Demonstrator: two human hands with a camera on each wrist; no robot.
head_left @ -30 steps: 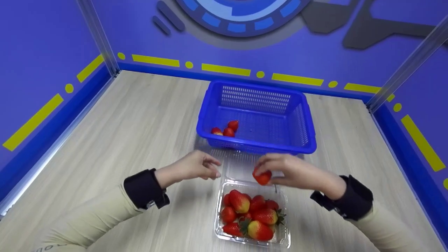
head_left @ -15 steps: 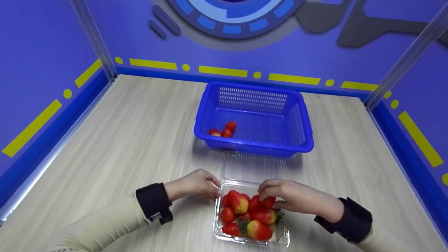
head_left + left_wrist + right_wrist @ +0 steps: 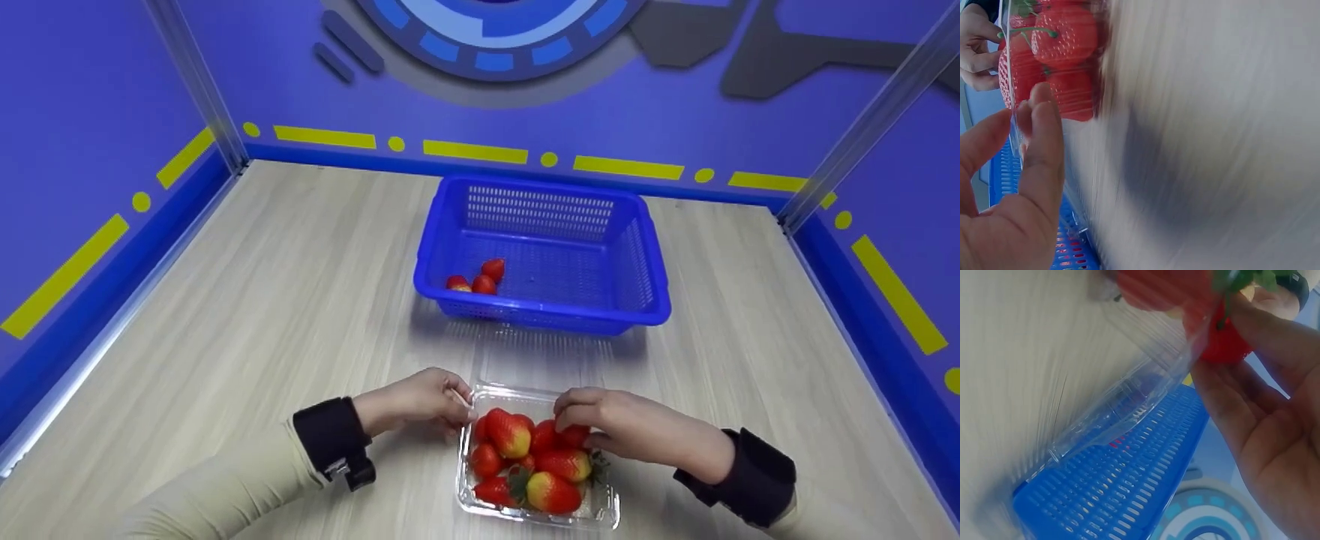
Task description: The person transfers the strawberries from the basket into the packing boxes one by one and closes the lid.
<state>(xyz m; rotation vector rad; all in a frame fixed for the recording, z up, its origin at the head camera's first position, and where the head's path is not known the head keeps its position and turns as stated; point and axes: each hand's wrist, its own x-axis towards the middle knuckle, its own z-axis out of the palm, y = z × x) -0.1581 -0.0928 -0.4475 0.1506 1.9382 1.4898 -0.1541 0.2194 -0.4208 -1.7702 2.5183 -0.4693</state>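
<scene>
Wood-grain tabletop [image 3: 315,277]: R hand [image 3: 630,424], gripping strawberry [image 3: 575,435], now lowered into clear clamshell [image 3: 536,518]; berry now w/ others [image 3: 553,492]. L hand [image 3: 424,401] now pinching clamshell edge.

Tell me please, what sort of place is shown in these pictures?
Probably a purpose-built work booth or staged set: printed blue panels and metal corner posts enclose a wood-grain tabletop on three sides.

No text, label, brand or number can be read in any view — the back wall [image 3: 450,122] carries only printed shapes — yellow bars [image 3: 475,151] and dots [image 3: 549,159] below a ringed blue emblem [image 3: 495,61] — without a legible letter or figure.
</scene>
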